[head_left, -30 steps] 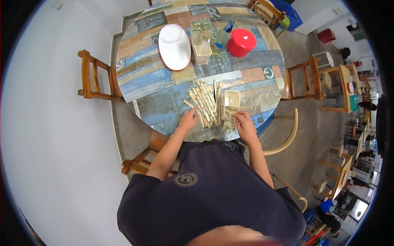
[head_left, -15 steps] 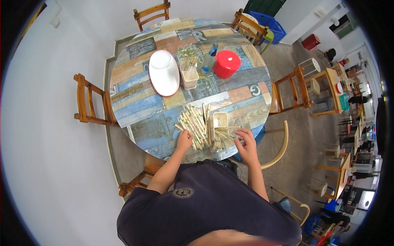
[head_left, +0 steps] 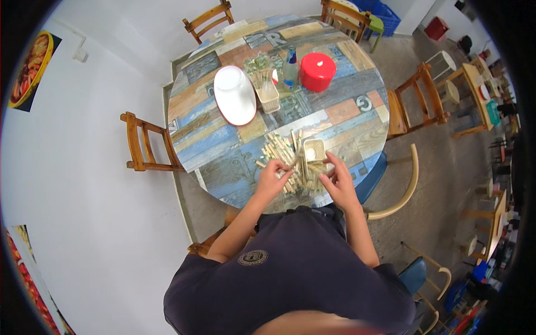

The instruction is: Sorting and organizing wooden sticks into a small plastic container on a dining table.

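Note:
A loose pile of paper-wrapped chopsticks [head_left: 277,148] lies on the round table in front of me. My left hand [head_left: 272,180] is over the pile's near side, thumb and fingers pinched together; what is between them is too blurred to name. Across from it, my right hand [head_left: 340,181] has its fingers curved but apart, beside clear plastic wrapping and more sticks lying by a small beige basket [head_left: 314,149]. Several sticks stand out lengthwise between the pile and this basket. The plastic's lower part is partly hidden and smeared.
Farther back on the patterned table [head_left: 234,162] are a white oval tray [head_left: 240,114] with a bowl-like white piece, a second beige basket [head_left: 269,103] holding thin sticks, a bottle with blue [head_left: 290,70] and a red lidded container [head_left: 317,72]. Wooden chairs [head_left: 419,100] surround the table.
My left hand has moved right from the pile's left edge, closer to my right hand. The view has shifted, so the table sits farther right and higher.

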